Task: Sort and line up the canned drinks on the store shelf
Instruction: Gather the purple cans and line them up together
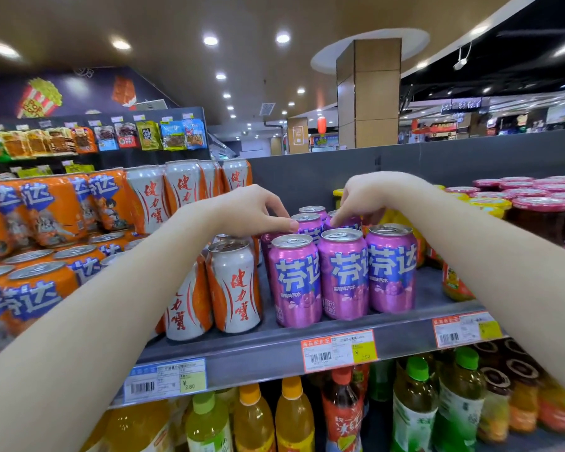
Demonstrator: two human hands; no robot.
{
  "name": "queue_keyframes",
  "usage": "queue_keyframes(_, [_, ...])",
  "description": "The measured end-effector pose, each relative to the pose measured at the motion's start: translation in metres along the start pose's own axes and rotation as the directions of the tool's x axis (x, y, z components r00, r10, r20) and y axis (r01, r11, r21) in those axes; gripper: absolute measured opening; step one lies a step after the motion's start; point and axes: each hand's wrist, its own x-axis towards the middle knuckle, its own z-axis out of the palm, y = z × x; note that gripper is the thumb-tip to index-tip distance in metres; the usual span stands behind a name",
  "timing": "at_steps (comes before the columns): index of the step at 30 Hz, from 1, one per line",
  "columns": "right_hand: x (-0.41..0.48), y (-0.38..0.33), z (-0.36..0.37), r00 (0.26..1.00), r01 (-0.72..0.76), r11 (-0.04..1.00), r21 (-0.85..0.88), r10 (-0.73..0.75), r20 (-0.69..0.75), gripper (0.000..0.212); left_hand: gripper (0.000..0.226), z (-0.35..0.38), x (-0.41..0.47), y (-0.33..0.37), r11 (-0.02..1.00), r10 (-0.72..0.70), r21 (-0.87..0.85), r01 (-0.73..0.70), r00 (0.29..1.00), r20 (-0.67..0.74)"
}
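Three purple grape soda cans (341,272) stand in a row near the front of the grey shelf (274,347), with more purple cans (309,221) behind them. My left hand (252,210) reaches over the white-and-orange cans (234,285) and its curled fingers grip the top of a second-row purple can. My right hand (362,199) comes from the right and its fingertips pinch the top of another purple can (346,221) in the back. Both cans stand upright on the shelf.
Orange soda multipacks (46,207) fill the left of the shelf. Yellow cans and red-lidded jars (529,203) sit to the right. Bottled teas and juices (415,409) stand on the shelf below. Price tags (338,350) line the shelf edge.
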Motion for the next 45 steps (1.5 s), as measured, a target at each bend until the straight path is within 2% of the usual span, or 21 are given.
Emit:
queue_keyframes(6, [0.000,0.015,-0.002,1.000,0.028,0.980,0.195,-0.029,0.002,0.047,0.042,-0.003,0.001,0.003,1.000,-0.003,0.027,0.002,0.998,0.060])
queue_keyframes(12, [-0.009,0.011,-0.006,0.991,0.081,0.967,0.243,-0.103,0.080,0.039,0.038,-0.013,0.000,-0.004,1.000,-0.010,0.013,0.008,0.985,0.170])
queue_keyframes(20, [-0.016,0.001,-0.006,0.977,0.130,0.946,0.298,-0.174,0.125,0.036,0.043,-0.014,-0.003,-0.005,0.998,0.028,0.056,-0.037,0.989,0.143])
queue_keyframes(30, [-0.019,0.001,-0.010,0.930,0.129,0.883,0.451,-0.265,0.254,0.036,0.044,-0.011,-0.008,-0.009,1.000,0.017,-0.006,-0.016,0.993,0.119])
queue_keyframes(32, [-0.014,0.001,-0.011,0.947,0.123,0.896,0.428,-0.235,0.220,0.035,0.043,-0.012,-0.007,-0.008,1.000,0.003,-0.008,-0.002,0.992,0.124])
queue_keyframes(34, [-0.003,-0.003,-0.010,0.973,0.167,0.928,0.332,-0.210,0.099,0.034,0.041,-0.012,-0.006,-0.006,1.000,-0.001,-0.008,0.001,0.995,0.104])
queue_keyframes(37, [0.010,-0.018,-0.007,0.975,0.220,0.951,0.215,-0.222,-0.013,0.039,0.034,-0.011,-0.004,-0.004,1.000,0.007,-0.008,-0.007,1.000,0.011])
queue_keyframes(42, [0.024,-0.047,0.000,0.971,0.223,0.975,-0.002,-0.222,0.091,0.047,0.031,-0.012,-0.008,-0.003,1.000,0.027,0.011,-0.026,0.992,-0.123])
queue_keyframes(45, [0.032,-0.052,0.001,0.970,0.215,0.976,-0.017,-0.212,0.116,0.045,0.029,-0.013,-0.013,-0.004,0.999,0.041,0.028,-0.037,0.987,-0.153])
